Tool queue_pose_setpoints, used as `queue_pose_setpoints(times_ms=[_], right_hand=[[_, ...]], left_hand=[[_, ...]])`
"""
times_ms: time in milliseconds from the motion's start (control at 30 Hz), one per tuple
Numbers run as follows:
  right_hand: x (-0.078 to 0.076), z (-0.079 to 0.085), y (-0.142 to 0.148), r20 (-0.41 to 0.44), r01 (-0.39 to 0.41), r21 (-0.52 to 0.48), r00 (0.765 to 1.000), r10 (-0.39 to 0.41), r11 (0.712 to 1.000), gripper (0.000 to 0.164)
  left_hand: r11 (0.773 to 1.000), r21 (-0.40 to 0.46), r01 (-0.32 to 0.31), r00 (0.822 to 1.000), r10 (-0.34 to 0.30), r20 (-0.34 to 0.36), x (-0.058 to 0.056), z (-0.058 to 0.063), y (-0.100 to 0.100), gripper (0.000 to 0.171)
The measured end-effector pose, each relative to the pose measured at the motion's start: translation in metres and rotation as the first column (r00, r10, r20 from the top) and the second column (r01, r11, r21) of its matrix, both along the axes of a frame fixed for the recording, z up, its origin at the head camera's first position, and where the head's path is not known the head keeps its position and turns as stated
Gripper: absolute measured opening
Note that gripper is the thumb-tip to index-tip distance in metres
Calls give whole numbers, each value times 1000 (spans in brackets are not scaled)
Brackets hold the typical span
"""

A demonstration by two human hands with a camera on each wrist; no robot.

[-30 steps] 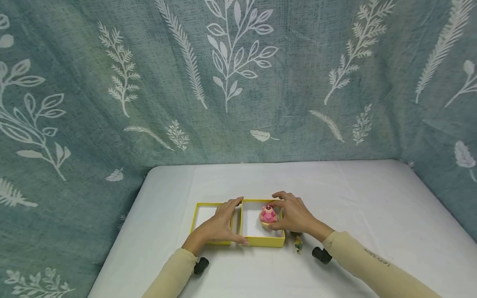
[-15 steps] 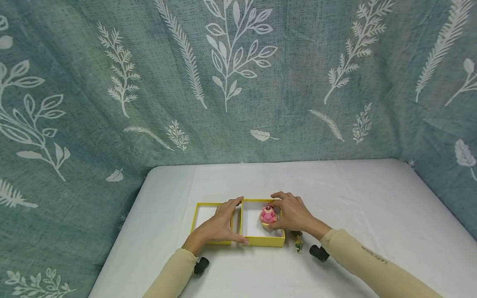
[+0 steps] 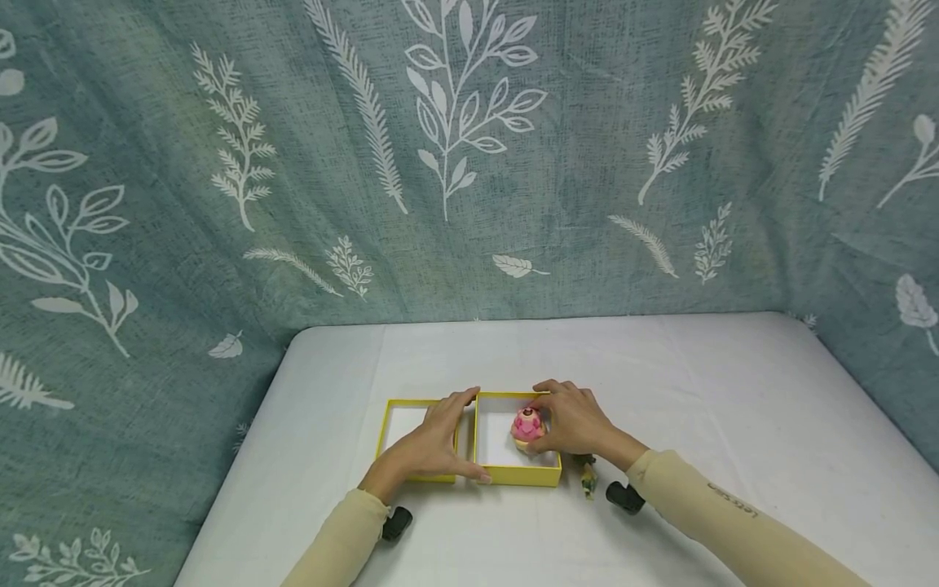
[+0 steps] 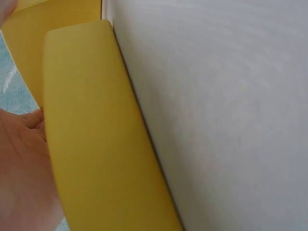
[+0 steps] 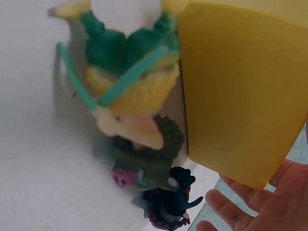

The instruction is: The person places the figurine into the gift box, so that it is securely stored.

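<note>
In the head view, a shallow yellow box [image 3: 522, 475] with a white inside lies in front of me. My left hand [image 3: 433, 444] spans its left side, thumb at the front left corner and fingertips at the back left corner, holding it. Inside, near the right wall, is a pink bear figurine [image 3: 527, 425] with a cream base. My right hand [image 3: 575, 420] reaches over that wall and holds the bear between thumb and fingers. The right wrist view shows the hand's fingers [image 5: 226, 209] beside the yellow wall; the bear is hidden there.
A second yellow tray [image 3: 383, 424] lies to the left, partly under my left hand. Right of the box stand small figurines: a green-and-yellow one [image 5: 132, 91], a dark green one with a pink face [image 5: 149, 163], and a black-and-red one [image 5: 168, 199]. White cloth covers the table [image 3: 469, 538].
My right forearm and wrist have shifted slightly left. The right hand stays at the bear, and the left hand and box have not moved.
</note>
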State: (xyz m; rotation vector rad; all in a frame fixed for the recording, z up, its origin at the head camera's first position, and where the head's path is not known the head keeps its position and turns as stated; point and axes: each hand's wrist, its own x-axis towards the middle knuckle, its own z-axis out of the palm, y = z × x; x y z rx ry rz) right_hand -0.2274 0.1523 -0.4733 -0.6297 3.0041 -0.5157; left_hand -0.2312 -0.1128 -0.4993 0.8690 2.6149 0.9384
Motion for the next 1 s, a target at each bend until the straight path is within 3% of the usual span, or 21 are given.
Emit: queue_pose_setpoints(times_ms=[1000], right_hand=[[5, 1, -4, 37, 61, -8, 997, -60, 998, 59]], left_hand=[[1000, 1, 0, 1000, 0, 4, 1, 1, 0, 125]])
